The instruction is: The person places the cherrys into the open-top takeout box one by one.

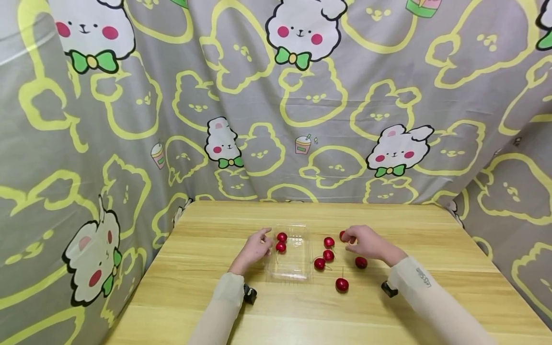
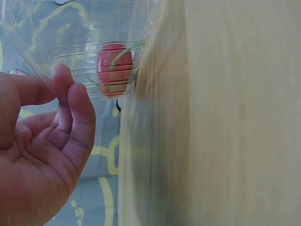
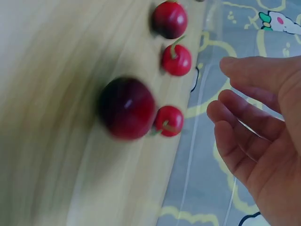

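A clear plastic box (image 1: 290, 275) lies on the table with two dark red cherries (image 1: 281, 247) inside at its left. My left hand (image 1: 257, 247) is at the box's left side; the left wrist view shows thumb and fingertips pinching its rim (image 2: 52, 87). Through the clear wall there, a cherry (image 2: 114, 70) with a green stem appears. My right hand (image 1: 366, 243) is over the table right of the box, fingertips right by a cherry (image 1: 343, 235) that it partly covers. In the right wrist view, that hand's thumb and fingers (image 3: 230, 146) stand apart with nothing between them.
Several loose cherries lie between the box and my right hand, among them one with an upright stem (image 1: 342, 285) nearest me and one (image 1: 361, 262) below the right hand. A patterned grey curtain (image 1: 319, 105) hangs behind and beside the wooden table (image 1: 194, 306).
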`<move>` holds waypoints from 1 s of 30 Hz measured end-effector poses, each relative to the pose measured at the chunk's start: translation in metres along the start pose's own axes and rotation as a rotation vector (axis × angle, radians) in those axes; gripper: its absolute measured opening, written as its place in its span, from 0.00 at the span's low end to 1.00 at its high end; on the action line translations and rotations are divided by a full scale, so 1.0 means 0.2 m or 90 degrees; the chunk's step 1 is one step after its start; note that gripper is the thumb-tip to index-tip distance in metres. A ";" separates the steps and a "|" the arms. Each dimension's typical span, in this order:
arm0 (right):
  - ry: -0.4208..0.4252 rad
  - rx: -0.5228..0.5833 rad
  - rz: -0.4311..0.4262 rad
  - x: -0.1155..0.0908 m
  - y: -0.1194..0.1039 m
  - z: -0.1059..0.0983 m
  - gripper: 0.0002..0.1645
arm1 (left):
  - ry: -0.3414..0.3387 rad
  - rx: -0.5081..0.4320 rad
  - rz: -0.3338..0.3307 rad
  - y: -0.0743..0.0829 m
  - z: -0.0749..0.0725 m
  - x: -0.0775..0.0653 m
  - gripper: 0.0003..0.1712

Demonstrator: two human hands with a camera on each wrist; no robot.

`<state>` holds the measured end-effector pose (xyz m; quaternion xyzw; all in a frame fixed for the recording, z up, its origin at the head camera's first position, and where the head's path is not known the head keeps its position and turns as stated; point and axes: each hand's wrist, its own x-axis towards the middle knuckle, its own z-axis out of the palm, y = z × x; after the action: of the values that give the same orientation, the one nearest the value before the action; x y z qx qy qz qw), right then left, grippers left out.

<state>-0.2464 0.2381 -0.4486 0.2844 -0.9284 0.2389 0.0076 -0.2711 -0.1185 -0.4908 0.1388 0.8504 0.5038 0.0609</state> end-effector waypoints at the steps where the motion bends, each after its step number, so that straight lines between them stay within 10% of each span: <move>1: -0.007 -0.002 0.006 -0.02 0.01 0.00 0.09 | -0.001 -0.001 -0.003 0.00 0.00 0.00 0.29; 30: -0.077 -0.060 0.019 -0.20 0.17 0.07 0.19 | -0.004 0.001 -0.011 0.03 -0.01 -0.01 0.28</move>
<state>-0.2284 0.2777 -0.4826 0.2841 -0.9415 0.1771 -0.0386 -0.2682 -0.1176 -0.4848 0.1332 0.8518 0.5021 0.0678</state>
